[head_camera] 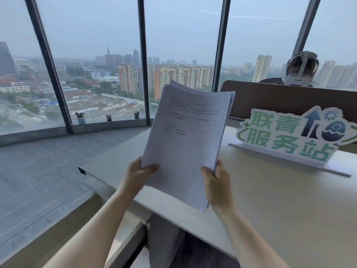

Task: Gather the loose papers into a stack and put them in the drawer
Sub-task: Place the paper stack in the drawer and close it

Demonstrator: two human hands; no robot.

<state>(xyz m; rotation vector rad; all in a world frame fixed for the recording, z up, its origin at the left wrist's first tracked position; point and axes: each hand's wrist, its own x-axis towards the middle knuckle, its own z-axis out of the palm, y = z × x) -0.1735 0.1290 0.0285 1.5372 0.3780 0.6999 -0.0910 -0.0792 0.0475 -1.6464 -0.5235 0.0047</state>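
Observation:
A stack of white printed papers (pixel 185 136) is held upright above the pale desk (pixel 270 200), its top edges slightly fanned. My left hand (pixel 138 174) grips the stack's lower left edge, thumb on the front sheet. My right hand (pixel 217 182) grips the lower right edge, thumb also on the front. No drawer can be made out in this view; the space under the desk's near edge is dark and unclear.
A green-and-white cut-out sign (pixel 293 136) stands on the desk at the right. Behind a brown partition (pixel 280 99) sits another person (pixel 301 68). Large windows (pixel 96 64) face me, with pen cups (pixel 109 117) on the sill. Grey floor lies to the left.

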